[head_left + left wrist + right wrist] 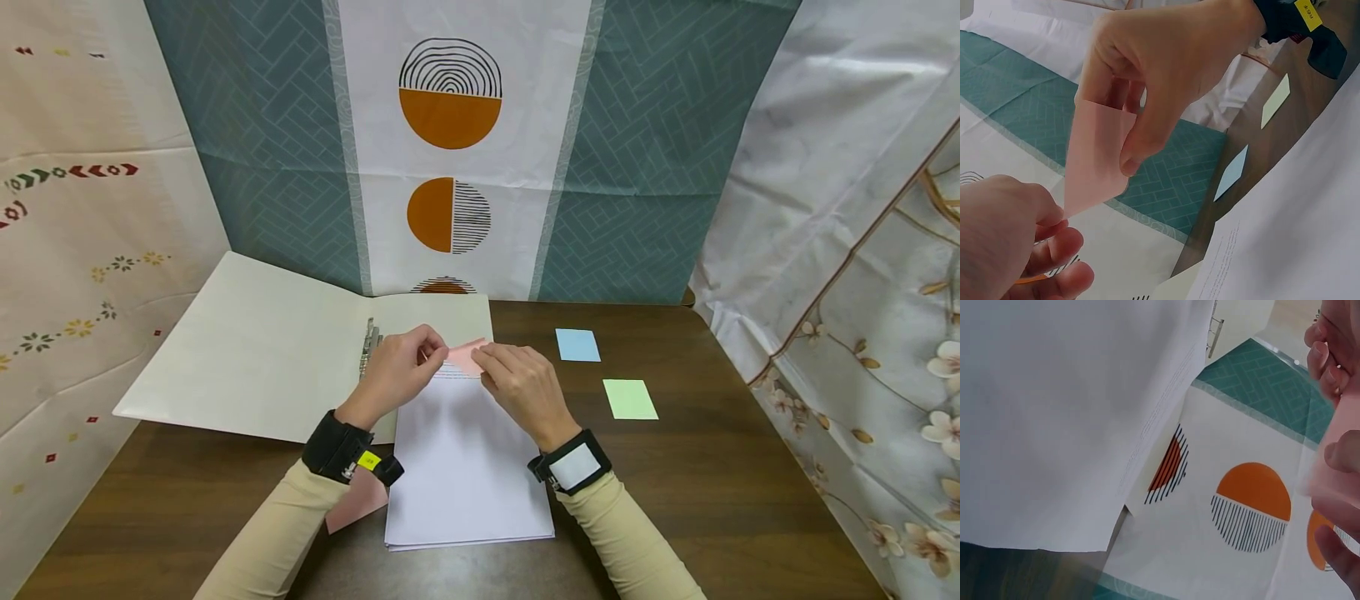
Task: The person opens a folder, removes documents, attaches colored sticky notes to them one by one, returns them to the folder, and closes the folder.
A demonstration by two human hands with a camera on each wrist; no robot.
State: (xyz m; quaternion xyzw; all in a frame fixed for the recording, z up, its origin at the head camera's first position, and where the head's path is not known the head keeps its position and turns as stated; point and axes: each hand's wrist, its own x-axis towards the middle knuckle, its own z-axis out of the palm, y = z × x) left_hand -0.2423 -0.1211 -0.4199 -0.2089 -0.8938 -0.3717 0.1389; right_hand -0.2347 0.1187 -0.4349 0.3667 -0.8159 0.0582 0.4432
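A pink sticky note [467, 357] is held up above the top of a stack of white paper [471, 467]. My left hand [399, 367] pinches one corner of it between thumb and forefinger. From the other side my right hand [523, 387] grips the note, its thumb on the near face in the left wrist view, where the pink note [1094, 162] spans both hands. Several printed lines run along the top of the upper sheet. Beneath the stack's upper part lies an open white binder [262, 350] with metal rings [369, 346], partly hidden by my left hand.
To the right on the brown table [705, 500] lie a blue sticky note [577, 345] and a green one [631, 399]. Another pink piece [360, 502] lies partly under my left forearm. Behind the binder hangs a patterned cloth [637, 167].
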